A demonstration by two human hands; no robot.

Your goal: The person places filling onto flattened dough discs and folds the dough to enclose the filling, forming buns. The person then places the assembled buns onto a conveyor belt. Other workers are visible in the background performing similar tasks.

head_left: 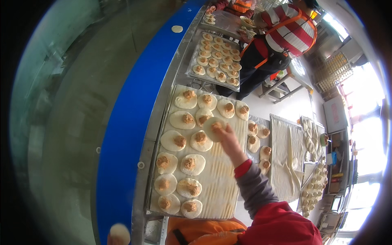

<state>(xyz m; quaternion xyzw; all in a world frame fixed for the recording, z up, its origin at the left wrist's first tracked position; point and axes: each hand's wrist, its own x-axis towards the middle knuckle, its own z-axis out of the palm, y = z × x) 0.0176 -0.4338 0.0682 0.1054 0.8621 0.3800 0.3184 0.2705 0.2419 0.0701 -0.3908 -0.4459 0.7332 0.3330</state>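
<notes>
My right hand reaches over the tray in front of me, its fingers closed on the edge of a flat dough round with brown filling around its middle. Under and beside it lie several pale dough rounds, most topped with a lump of brown filling. At the lower left, my left hand is mostly cut off by the picture's edge. It holds another plain dough round over the blue belt, its fingers partly hidden behind the dough.
A second tray of filled rounds stands farther along the belt, near a co-worker in a striped top. To the right are more filled rounds, a cloth-covered tray and trays of shaped dough. A lone dough round lies on the belt's far end.
</notes>
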